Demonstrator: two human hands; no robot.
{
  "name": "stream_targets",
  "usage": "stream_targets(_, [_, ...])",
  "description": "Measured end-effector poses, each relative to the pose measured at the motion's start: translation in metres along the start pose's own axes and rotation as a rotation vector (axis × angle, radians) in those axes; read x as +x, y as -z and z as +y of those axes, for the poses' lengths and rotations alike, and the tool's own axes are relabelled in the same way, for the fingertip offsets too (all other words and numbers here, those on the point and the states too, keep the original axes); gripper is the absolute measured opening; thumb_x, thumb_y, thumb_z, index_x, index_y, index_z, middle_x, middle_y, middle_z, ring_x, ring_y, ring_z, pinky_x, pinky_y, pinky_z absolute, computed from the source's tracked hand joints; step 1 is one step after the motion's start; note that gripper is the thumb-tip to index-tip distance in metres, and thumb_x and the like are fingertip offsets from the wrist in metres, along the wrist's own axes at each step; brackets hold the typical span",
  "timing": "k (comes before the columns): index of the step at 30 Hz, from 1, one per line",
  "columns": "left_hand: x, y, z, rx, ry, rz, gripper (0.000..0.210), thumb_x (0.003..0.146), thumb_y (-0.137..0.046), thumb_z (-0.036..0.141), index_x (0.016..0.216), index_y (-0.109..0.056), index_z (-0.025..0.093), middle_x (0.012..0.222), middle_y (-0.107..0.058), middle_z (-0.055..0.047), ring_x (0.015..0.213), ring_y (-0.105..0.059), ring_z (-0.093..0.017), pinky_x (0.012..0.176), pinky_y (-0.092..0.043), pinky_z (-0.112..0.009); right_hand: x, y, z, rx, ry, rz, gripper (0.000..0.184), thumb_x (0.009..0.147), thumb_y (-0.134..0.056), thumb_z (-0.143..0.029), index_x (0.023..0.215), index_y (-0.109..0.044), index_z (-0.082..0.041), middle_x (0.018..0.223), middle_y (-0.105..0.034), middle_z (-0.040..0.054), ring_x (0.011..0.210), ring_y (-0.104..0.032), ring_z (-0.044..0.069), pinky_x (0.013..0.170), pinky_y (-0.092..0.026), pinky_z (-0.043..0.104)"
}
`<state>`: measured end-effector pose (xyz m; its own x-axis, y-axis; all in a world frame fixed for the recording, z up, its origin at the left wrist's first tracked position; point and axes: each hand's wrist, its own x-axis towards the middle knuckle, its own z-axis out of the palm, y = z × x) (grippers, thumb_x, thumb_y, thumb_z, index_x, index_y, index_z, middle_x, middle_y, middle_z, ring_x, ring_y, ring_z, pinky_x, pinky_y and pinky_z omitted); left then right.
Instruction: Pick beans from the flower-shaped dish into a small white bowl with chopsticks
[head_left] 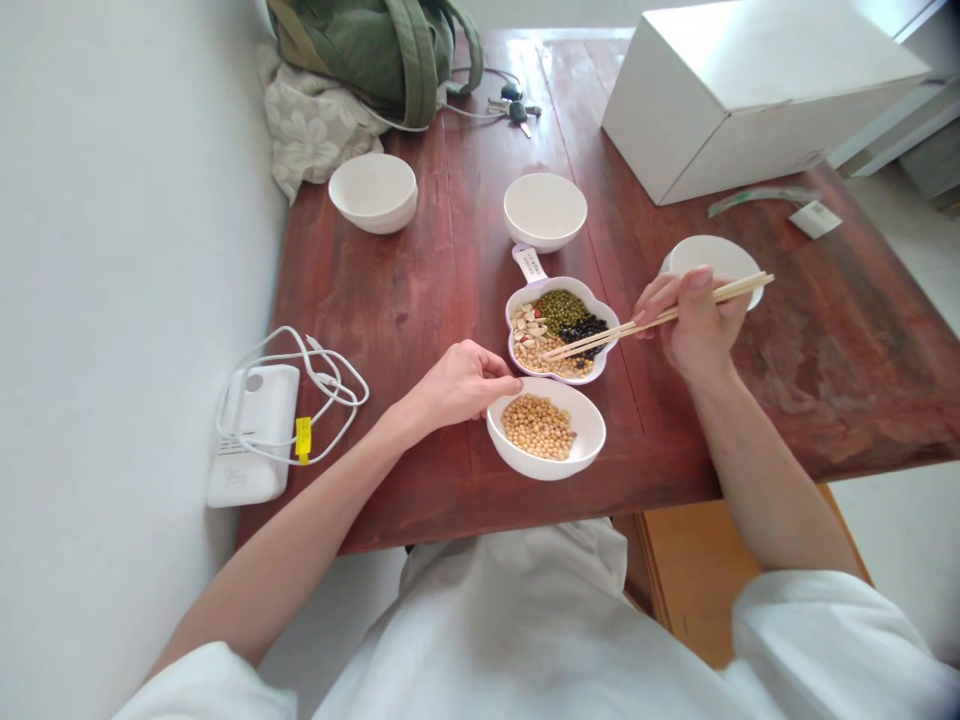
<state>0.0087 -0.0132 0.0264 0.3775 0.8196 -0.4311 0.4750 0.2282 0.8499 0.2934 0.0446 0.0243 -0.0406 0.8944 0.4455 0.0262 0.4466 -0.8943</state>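
Observation:
My right hand (694,325) grips a pair of wooden chopsticks (720,293). Their tips reach into the soybeans at the near side of a flower-shaped dish (512,335) with a labelled handle. That dish also contains green mung beans (566,310), black beans (581,330) and pale peanuts (527,328). Whether the tips pinch a bean is too small to tell. With thumb and fingers, my left hand (472,382) holds the rim of a white bowl (546,470), which stands just in front of the dish. Soybeans (538,427) lie inside this bowl.
White bowls stand at the back left (373,195), behind the dish (545,213) and beyond my right hand (712,255). A power bank (259,435) with a coiled cable lies left. Farther back are a green bag (367,55), keys (517,108) and a white box (720,110).

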Motion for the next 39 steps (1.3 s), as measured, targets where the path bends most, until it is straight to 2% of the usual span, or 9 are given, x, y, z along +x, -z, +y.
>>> stream_targets(5, [0.001, 0.000, 0.000, -0.005, -0.004, -0.003, 0.028, 0.084, -0.072, 0.038, 0.072, -0.076, 0.013, 0.049, -0.053, 0.003, 0.041, -0.046, -0.006, 0.042, -0.033, -0.018, 0.003, 0.003, 0.004, 0.058, -0.060, -0.111, 0.063, 0.094, -0.064, -0.073, 0.056, -0.074, -0.024, 0.058, -0.067, 0.0058, 0.043, -0.056, 0.015, 0.033, -0.034, 0.030])
stream_targets(8, [0.000, 0.000, 0.000, 0.001, -0.003, 0.001, 0.028, 0.084, -0.072, 0.038, 0.072, -0.076, 0.013, 0.049, -0.053, 0.003, 0.041, -0.045, -0.006, 0.042, -0.033, -0.018, 0.005, 0.005, 0.008, 0.084, -0.079, -0.133, 0.064, 0.091, -0.066, -0.075, 0.056, -0.074, -0.023, 0.057, -0.065, 0.0058, 0.042, -0.055, 0.015, 0.033, -0.033, 0.029])
stream_targets(14, [-0.001, 0.000, 0.000, 0.015, -0.005, 0.008, 0.027, 0.084, -0.072, 0.038, 0.072, -0.076, 0.013, 0.047, -0.052, 0.003, 0.040, -0.046, -0.006, 0.041, -0.033, -0.017, 0.007, 0.002, 0.015, 0.139, -0.122, -0.070, 0.067, 0.087, -0.066, -0.081, 0.052, -0.070, -0.025, 0.052, -0.060, 0.0053, 0.038, -0.048, 0.013, 0.033, -0.032, 0.032])
stream_targets(18, [0.000, 0.000, 0.000, 0.014, 0.000, 0.008, 0.026, 0.084, -0.072, 0.037, 0.073, -0.077, 0.014, 0.048, -0.053, 0.003, 0.040, -0.046, -0.006, 0.041, -0.033, -0.017, 0.006, 0.002, 0.010, 0.158, -0.092, -0.001, 0.066, 0.089, -0.062, -0.082, 0.050, -0.067, -0.028, 0.049, -0.057, 0.0048, 0.038, -0.045, 0.014, 0.037, -0.033, 0.036])
stream_targets(26, [0.001, -0.001, -0.002, 0.000, 0.007, 0.004, 0.027, 0.083, -0.072, 0.038, 0.075, -0.078, 0.013, 0.049, -0.055, 0.003, 0.041, -0.047, -0.007, 0.041, -0.034, -0.018, 0.010, 0.002, 0.007, 0.130, -0.024, 0.127, 0.069, 0.092, -0.062, -0.079, 0.046, -0.063, -0.027, 0.046, -0.052, 0.0042, 0.036, -0.041, 0.013, 0.033, -0.025, 0.036])
stream_targets(30, [0.001, -0.002, -0.001, -0.010, 0.009, 0.005, 0.026, 0.082, -0.072, 0.038, 0.075, -0.078, 0.013, 0.049, -0.055, 0.002, 0.041, -0.046, -0.007, 0.041, -0.034, -0.018, 0.010, 0.002, 0.010, 0.107, -0.027, 0.127, 0.066, 0.093, -0.064, -0.077, 0.049, -0.067, -0.027, 0.048, -0.056, 0.0040, 0.038, -0.045, 0.014, 0.034, -0.026, 0.034])
stream_targets(39, [0.002, -0.001, -0.003, 0.006, -0.004, 0.007, 0.028, 0.084, -0.071, 0.039, 0.073, -0.077, 0.014, 0.049, -0.053, 0.003, 0.041, -0.045, -0.006, 0.042, -0.032, -0.018, 0.003, 0.002, 0.009, 0.040, -0.050, 0.010, 0.065, 0.089, -0.064, -0.080, 0.053, -0.071, -0.027, 0.052, -0.061, 0.0048, 0.041, -0.052, 0.016, 0.037, -0.032, 0.035])
